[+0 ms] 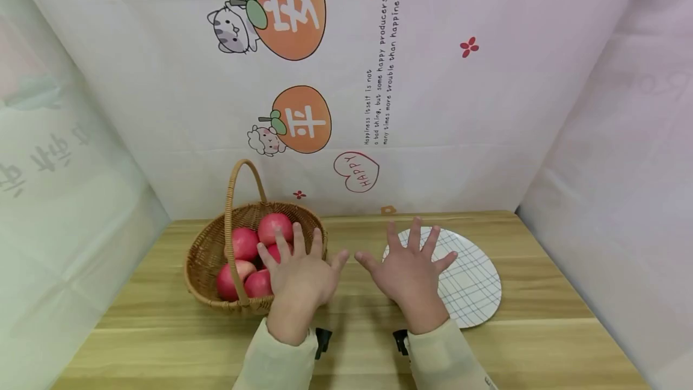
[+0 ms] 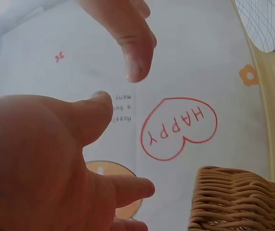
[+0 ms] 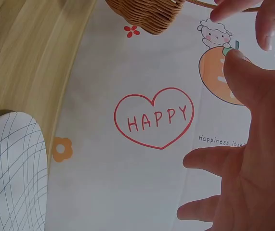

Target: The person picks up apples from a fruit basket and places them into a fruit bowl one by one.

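Both hands hover above the wooden table with fingers spread and nothing held. In the head view my left hand (image 1: 303,275) is in front of the right part of a wicker basket (image 1: 203,263), hiding some of what lies inside. Several red apples (image 1: 276,229) fill the basket, whose tall handle arches over them. My right hand (image 1: 411,272) covers the left part of a white plate (image 1: 471,281) with a blue grid pattern. The left wrist view shows the left hand (image 2: 45,159) near the basket's woven side (image 2: 243,202). In the right wrist view the right hand (image 3: 257,159) appears with straight fingers.
The wooden table (image 1: 357,354) carries the basket at left and the plate at right. A white printed cloth (image 1: 433,125) stands upright behind it, with more cloth along both sides. Black wrist straps (image 1: 322,342) show by the cuffs.
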{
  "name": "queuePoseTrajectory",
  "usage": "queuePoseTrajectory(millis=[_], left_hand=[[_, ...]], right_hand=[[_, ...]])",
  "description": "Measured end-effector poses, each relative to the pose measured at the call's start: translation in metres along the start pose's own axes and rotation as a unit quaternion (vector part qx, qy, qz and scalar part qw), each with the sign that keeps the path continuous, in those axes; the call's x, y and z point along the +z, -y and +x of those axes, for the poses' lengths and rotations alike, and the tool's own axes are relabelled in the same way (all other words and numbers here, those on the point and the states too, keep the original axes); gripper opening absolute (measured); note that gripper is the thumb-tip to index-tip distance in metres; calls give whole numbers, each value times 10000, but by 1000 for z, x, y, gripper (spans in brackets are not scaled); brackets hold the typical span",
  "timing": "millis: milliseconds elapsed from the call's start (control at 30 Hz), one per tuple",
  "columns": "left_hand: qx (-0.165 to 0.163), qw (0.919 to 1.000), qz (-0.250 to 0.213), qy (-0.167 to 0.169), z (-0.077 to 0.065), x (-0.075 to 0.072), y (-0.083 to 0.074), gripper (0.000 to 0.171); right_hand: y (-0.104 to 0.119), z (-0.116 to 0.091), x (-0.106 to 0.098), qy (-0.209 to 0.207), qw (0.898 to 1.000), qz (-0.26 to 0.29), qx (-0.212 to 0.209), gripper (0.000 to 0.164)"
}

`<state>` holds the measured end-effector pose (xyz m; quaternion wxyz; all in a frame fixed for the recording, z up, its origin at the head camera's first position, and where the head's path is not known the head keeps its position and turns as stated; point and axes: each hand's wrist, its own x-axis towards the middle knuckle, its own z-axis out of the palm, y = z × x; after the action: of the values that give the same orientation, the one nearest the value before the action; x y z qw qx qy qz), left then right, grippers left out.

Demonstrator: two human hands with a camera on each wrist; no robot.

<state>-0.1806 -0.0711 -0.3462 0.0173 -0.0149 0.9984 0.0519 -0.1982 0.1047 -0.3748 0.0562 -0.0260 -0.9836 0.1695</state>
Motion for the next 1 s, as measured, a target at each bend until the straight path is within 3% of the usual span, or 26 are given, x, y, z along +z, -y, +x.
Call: queuePoseTrajectory(millis=[100,167,233,300,367,400,467,633,700,767,900,1000], left_hand=[[656,9969,261,-350,-19,-7,-3,82],[1294,9877,432,-767,-36,-17,0,83],[1933,9705,424,-1381,-49,-29,9,83],[2401,9475,192,-2103,-57,-42,26,83],[2593,9249,-270,-2766,-60,-53,49,83],[2554,9184,-565,-2969,-60,-58,62,83],[2289,9142,-1224,-3113,-61,-67,88,83],[1119,9360,-2273,-2444,-50,-77,158,92],[915,9401,-2565,-2049,-39,-73,184,91],[841,9380,-2959,-1601,-28,-64,206,90],[770,9159,-3909,-495,-5,-35,238,87],[667,8822,-4655,249,8,-6,252,86]], right_hand=[[-3,-1,0,47,10000,-30,-9,110],[-5,-1,0,56,9999,-83,-7,110],[-9,-1,-1,50,9999,-115,14,110],[-13,1,-3,7,9999,-149,41,111],[-16,2,-7,-19,9999,-129,69,113],[-18,3,-9,-29,9999,-110,71,113],[-21,4,-14,-56,9999,-115,78,115],[-28,4,-25,-110,9998,-81,110,116],[-30,4,-29,-119,9998,-46,125,116],[-32,4,-31,-130,9998,-40,116,116],[-34,5,-35,-124,9999,7,112,117],[-35,5,-36,-122,9998,80,102,116]])
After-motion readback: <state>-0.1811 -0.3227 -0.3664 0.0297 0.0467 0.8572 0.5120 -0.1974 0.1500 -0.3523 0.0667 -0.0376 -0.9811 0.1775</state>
